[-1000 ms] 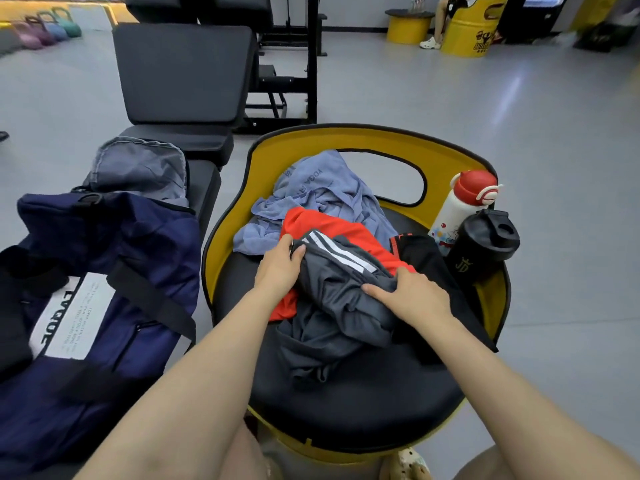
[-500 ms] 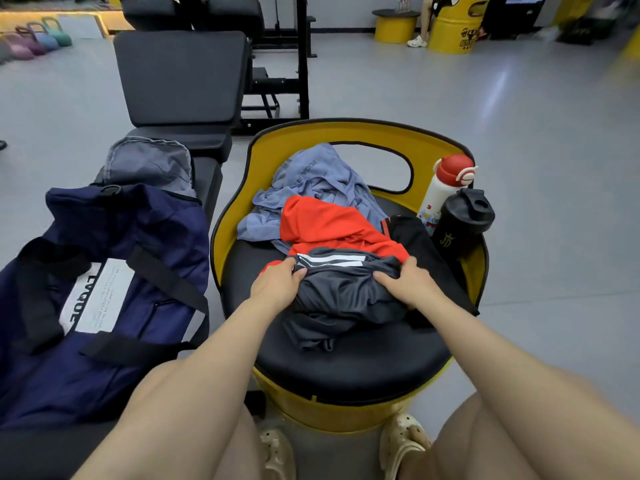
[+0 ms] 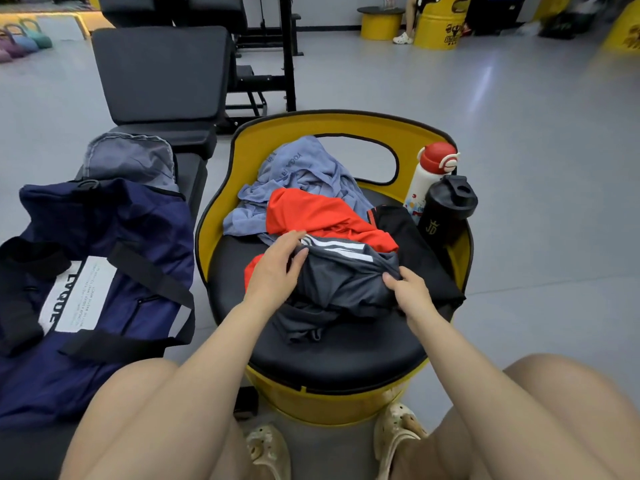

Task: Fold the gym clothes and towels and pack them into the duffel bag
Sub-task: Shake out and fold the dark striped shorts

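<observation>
Both hands hold the grey shorts [image 3: 343, 282] on the yellow seat [image 3: 346, 344].
Left hand [image 3: 277, 268] pinches the striped edge; right hand [image 3: 410, 294] grips the opposite side, atop the orange shirt [image 3: 318, 213].

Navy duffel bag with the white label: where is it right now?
Head view, left side: the navy duffel bag lies on the black bench, beside the yellow barrel seat.
</observation>
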The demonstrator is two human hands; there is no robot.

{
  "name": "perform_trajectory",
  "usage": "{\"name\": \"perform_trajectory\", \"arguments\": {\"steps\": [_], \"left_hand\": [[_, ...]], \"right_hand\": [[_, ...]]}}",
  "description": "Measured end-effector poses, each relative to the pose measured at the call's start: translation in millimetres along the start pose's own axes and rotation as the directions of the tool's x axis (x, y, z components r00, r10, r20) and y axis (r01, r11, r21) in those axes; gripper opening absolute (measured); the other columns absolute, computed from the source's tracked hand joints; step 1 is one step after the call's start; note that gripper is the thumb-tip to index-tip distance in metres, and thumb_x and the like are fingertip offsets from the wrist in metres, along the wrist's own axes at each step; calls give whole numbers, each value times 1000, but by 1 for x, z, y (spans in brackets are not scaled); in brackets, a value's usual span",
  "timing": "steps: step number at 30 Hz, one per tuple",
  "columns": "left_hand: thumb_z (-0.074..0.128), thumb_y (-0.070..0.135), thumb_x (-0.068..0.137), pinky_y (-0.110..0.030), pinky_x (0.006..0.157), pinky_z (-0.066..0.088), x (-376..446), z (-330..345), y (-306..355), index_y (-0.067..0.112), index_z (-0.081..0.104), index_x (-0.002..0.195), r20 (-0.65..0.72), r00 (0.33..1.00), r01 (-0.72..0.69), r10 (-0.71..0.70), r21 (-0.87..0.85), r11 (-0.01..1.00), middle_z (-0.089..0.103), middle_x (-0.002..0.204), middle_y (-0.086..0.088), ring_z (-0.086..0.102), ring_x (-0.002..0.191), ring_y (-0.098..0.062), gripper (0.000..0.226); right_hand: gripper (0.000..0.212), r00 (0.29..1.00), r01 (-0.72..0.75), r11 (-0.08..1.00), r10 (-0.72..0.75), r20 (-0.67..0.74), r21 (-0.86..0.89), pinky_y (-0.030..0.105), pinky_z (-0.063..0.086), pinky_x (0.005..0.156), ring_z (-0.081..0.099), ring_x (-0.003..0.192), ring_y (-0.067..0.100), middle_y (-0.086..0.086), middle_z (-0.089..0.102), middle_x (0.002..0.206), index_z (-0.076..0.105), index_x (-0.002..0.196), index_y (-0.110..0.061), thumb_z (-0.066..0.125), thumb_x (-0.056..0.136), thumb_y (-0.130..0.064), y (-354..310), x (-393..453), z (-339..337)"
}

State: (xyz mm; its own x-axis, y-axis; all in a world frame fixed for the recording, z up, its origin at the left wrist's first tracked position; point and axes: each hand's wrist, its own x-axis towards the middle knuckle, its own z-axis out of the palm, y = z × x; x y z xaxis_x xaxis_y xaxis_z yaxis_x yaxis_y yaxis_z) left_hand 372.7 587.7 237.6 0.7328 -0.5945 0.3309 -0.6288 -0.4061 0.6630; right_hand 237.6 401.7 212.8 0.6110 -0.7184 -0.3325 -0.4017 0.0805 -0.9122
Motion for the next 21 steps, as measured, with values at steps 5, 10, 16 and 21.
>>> {"name": "perform_trajectory", "arguments": {"steps": [5, 10, 16, 21], "left_hand": [[40, 31, 101, -34, 64, 36, 6, 19, 7, 14, 47, 95, 39, 970, 244, -242, -76, 967, 56, 74, -6, 56, 77, -30, 19], [40, 36, 100, -42, 73, 42, 9, 31, -11, 19, 49, 91, 45, 917, 396, -397, 34, 918, 64, 82, -16, 57, 85, -37, 21], [44, 40, 98, -37, 82, 39, 1, 34, -19, 19, 49, 86, 42, 883, 455, -467, 158, 876, 66, 89, -9, 58, 94, -33, 24], [53, 49, 91, -39, 85, 40, -2, 27, -24, 18, 52, 96, -24, 801, 597, -598, 118, 794, 48, 115, -8, 47, 111, -30, 32]], "right_hand": [[28, 998, 10, 999, -13, -57, -43, 41, 40, 100, 52, 114, 32, 16, 56, 124, 51, 123, -2, 41, 101, -16, 7, 3, 2], [22, 998, 58, 980, -57, 12, -193, 30, 37, 82, 53, 105, 25, 4, 57, 111, 50, 118, -11, 35, 104, -20, 20, 5, -2], [24, 992, 24, 925, 27, 127, -378, 31, 37, 81, 53, 110, 28, 6, 57, 116, 52, 117, -12, 41, 102, -26, 32, 9, -6], [35, 982, -47, 976, 84, 170, -211, 43, 38, 106, 51, 121, 25, 5, 56, 132, 53, 127, -12, 50, 97, -30, 33, 13, -6]]}}
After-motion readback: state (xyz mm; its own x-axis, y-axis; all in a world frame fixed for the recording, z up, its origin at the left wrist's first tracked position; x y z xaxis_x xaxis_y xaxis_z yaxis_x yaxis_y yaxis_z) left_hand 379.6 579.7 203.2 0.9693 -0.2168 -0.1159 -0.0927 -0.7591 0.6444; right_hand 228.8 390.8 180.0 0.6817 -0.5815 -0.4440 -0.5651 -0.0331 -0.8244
